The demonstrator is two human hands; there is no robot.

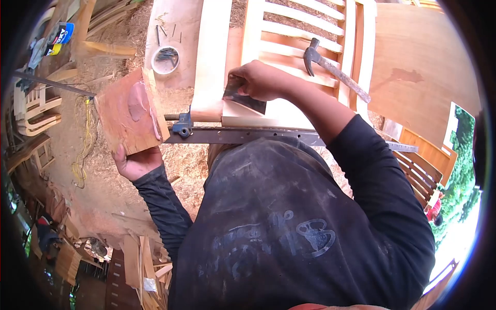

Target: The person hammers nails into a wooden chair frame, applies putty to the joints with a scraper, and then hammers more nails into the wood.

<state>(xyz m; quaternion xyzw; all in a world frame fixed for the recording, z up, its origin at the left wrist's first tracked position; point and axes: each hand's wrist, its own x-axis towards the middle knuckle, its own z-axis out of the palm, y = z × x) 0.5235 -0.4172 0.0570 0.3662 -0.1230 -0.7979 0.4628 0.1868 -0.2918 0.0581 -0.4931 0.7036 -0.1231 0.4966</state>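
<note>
A: What do we have in our left hand?
B: Our left hand (137, 163) grips the lower edge of a wooden board (114, 120), left of the frame's centre, thumb on the face toward us and fingers mostly hidden behind. A lump of pink putty (138, 102) sits on that face, with more smeared along the right-hand edge.

A: And our right hand?
B: Our right hand (258, 80) is near the upper middle, fingers closed tightly on a dark, flat scraper (252, 103). The scraper is tilted over a pale plank (287, 116); we can't tell how much of its edge touches the wood.

A: What lies around that?
B: A slatted wooden frame (299, 28) fills the upper middle, and a hammer (338, 72) lies across it, head toward the upper left. In the upper left part, a white bowl (162, 70) holds dark nails (166, 54), with a few loose ones just above it.

A: Anything between us and the plank?
B: A long metal bar (243, 136) runs across the centre, with a blue clamp (183, 125) on it, just right of our board.
</note>
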